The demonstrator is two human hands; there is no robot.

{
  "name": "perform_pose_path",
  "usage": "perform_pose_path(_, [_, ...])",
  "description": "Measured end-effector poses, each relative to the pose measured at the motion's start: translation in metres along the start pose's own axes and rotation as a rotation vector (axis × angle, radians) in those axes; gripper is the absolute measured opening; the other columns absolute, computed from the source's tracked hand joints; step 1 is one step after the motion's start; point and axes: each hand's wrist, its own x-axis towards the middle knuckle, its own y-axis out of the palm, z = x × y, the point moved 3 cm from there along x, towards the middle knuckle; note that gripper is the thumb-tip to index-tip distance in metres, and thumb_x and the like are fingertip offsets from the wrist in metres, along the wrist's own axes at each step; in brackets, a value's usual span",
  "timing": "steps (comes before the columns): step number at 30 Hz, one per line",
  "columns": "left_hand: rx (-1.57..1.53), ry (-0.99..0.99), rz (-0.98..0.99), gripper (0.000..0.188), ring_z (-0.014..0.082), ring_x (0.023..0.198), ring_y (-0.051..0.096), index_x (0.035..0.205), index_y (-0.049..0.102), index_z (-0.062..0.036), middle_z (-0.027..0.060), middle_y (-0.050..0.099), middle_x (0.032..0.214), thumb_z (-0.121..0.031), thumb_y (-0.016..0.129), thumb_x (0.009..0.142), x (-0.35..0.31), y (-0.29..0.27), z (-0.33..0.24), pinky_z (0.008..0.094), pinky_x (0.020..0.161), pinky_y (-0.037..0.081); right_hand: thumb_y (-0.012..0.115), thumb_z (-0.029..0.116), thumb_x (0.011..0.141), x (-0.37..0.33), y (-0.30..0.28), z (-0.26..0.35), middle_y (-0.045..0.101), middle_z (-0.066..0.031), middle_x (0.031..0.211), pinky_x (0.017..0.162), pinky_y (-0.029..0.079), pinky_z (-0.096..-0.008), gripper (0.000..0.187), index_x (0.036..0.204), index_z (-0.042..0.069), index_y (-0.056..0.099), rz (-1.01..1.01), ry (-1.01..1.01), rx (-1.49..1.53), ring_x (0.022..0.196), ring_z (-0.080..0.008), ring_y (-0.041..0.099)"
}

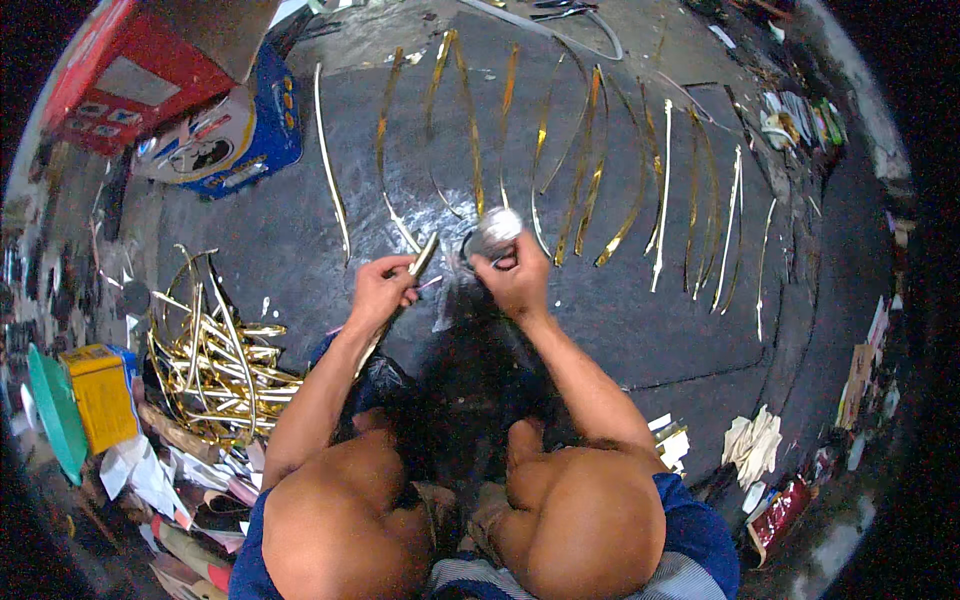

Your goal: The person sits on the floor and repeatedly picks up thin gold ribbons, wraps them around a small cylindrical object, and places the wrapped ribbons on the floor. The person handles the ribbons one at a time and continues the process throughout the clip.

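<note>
My left hand (pixel 381 290) pinches a narrow, shiny gold strip (pixel 425 254); the strip's tail hangs down past my wrist. Close by on the right, my right hand (pixel 521 278) has its fingers closed on a round, shiny silver-white object (pixel 499 228), whose kind I cannot make out. A gap separates the two hands. Beyond them, several gold strips (pixel 480 130) lie spaced out in a row on the dark floor mat (pixel 600 330). A tangled heap of gold strips (pixel 215 350) lies left of my left forearm.
Red (pixel 130 75) and blue-and-white boxes (pixel 225 140) stand at the far left. A yellow tin (pixel 100 400) and a green disc (pixel 58 415) are at the near left, by paper scraps. Crumpled pale cloth or paper (pixel 752 445) lies at the near right. Pliers (pixel 562 10) are at the far edge.
</note>
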Motion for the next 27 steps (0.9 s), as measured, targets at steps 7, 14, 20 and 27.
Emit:
perform_pose_path(7, [-0.437,-0.179,0.134,0.027,0.0103,0.057,0.060,0.110,0.068,0.0023,0.0037,0.067,0.078,0.004,0.058,0.086,-0.005,0.035,0.002,0.0226,0.049,0.048,0.085,0.010,0.074,0.003,-0.001,0.027,0.069,-0.0156,0.105,0.077,0.060,-0.0332,0.059,0.119,-0.001,0.048,-0.013,0.236,0.435,0.088,-0.0226,0.071])
perform_pose_path(14, [-1.056,-0.436,0.475,0.055,0.0080,0.048,0.050,0.140,0.043,-0.0023,-0.0001,0.052,0.066,-0.002,0.054,0.086,-0.033,0.033,-0.005,0.0201,0.042,0.045,0.082,0.005,0.078,-0.014,-0.007,0.017,0.065,-0.0157,0.110,0.075,0.060,-0.0311,0.060,0.124,-0.001,0.044,0.006,0.045,0.133,0.095,-0.0206,0.068])
perform_pose_path(20, [-0.487,-0.231,0.328,0.037,0.0058,0.053,0.056,0.121,0.066,0.0002,0.0031,0.070,0.081,0.000,0.059,0.085,-0.011,0.030,-0.008,0.0190,0.045,0.045,0.080,0.005,0.081,-0.009,-0.055,-0.027,0.060,-0.0174,0.115,0.080,0.061,-0.0358,0.062,0.128,-0.001,0.040,-0.174,0.164,0.400,0.100,-0.0260,0.066])
perform_pose_path(27, [0.370,0.131,0.201,0.010,0.0110,0.062,0.063,0.085,0.077,-0.0038,0.0054,0.073,0.074,-0.011,0.074,0.080,0.047,0.038,-0.009,0.0278,0.056,0.049,0.085,0.013,0.077,0.006,-0.042,0.000,0.064,-0.0143,0.115,0.074,0.061,-0.0356,0.065,0.127,0.003,0.045,0.001,0.136,0.279,0.097,-0.0239,0.069])
